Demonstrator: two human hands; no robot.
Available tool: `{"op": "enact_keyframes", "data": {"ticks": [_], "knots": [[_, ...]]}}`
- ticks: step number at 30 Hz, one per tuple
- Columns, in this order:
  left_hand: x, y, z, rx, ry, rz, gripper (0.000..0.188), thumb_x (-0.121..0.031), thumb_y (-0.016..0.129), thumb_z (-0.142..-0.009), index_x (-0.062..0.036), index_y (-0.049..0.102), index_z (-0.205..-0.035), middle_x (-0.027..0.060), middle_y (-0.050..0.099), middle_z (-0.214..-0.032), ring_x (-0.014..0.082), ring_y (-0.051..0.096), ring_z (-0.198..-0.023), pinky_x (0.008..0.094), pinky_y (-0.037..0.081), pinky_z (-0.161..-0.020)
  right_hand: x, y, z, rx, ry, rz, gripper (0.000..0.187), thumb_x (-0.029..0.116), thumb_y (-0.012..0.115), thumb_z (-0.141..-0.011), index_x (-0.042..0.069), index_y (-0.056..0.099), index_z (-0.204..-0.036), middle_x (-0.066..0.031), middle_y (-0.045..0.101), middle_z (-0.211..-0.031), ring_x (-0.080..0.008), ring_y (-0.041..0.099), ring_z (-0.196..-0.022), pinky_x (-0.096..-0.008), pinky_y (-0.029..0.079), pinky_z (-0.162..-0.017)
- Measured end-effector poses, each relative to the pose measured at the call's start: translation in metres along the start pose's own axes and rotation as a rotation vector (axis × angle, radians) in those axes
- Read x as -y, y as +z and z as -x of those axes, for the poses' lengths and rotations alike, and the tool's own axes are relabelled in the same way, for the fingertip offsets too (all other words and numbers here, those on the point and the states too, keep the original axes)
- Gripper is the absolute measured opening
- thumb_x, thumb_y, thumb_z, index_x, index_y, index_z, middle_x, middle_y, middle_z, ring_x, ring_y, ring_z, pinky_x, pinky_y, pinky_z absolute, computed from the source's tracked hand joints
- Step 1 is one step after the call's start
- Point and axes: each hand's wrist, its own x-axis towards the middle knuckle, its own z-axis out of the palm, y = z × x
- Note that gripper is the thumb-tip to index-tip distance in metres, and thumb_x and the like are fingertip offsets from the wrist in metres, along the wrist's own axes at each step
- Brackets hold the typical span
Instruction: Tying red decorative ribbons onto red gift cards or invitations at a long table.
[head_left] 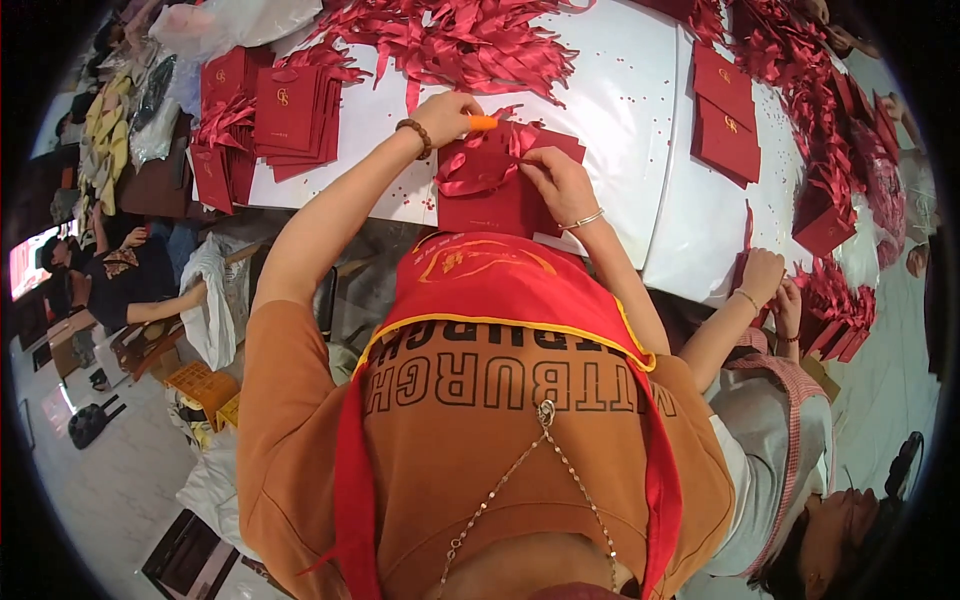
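Dark red gift bags (480,216) lie flat on the white table in front of me, one partly over another. Loops of shiny red ribbon (470,183) cross the upper part of the bags. At their far edge, my left hand (448,113) is closed around a small orange object (482,123); its kind cannot be made out. Over the right side of the bags, my right hand (560,185) pinches the red ribbon between thumb and fingers.
A heap of red ribbons (470,45) covers the table's far side. Stacked red bags (290,115) stand at left, and more bags (722,120) lie at right. A co-worker's hands (763,275) work at the right edge. Red confetti dots the white tabletop (620,150).
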Motion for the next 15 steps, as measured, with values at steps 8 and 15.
{"op": "enact_keyframes", "data": {"ticks": [8, 15], "knots": [[-0.023, 0.007, 0.013, 0.016, 0.068, 0.246, 0.02, -0.02, 0.061, -0.073, -0.0014, 0.059, -0.077, 0.0065, 0.059, -0.063, 0.0135, 0.056, -0.056, 0.0256, 0.043, -0.054, -0.001, -0.002, -0.001, 0.025, -0.009, 0.003, 0.015, 0.011, 0.057, -0.078, 0.002, 0.056, -0.091, -0.013, 0.057, -0.084, -0.0293, 0.056, -0.078, -0.0339, 0.045, -0.068], [-0.034, 0.017, -0.002, 0.255, -0.038, 0.143, 0.017, -0.019, 0.057, -0.08, -0.003, 0.058, -0.086, 0.0012, 0.055, -0.06, 0.0065, 0.047, -0.051, 0.0211, 0.036, -0.046, 0.004, -0.002, -0.002, -0.129, -0.26, 0.267, 0.017, 0.012, 0.059, -0.077, 0.005, 0.057, -0.093, -0.0116, 0.055, -0.082, -0.027, 0.054, -0.077, -0.0336, 0.044, -0.071]]}}
